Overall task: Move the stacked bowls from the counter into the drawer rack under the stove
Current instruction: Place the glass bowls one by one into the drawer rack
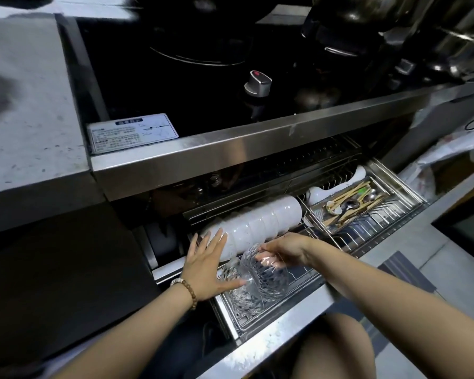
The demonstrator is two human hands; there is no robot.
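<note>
Head view: drawer rack [389,231] pulled out under the stove [192,86], steel frame, wire dividers. Row of white bowls [260,225] lies on its side across the back left of the rack, nested. Clear cut-glass bowls [257,277] stand on edge at the front left of the rack, just in front of the white row. Right hand [282,248] reaches in from the right, fingers curled over the glass rim, grip closed on it. Left hand [205,265] is flat, fingers spread wide, palm against the left side of the glass bowls, holding nothing; fingertips overlap the white row. Bead bracelet [186,289] on the left wrist. Cutlery tray [364,203] with spoons and chopsticks sits in the right part. Grey surface [25,105] left of the stove. Stove knob [257,83] above.
</note>
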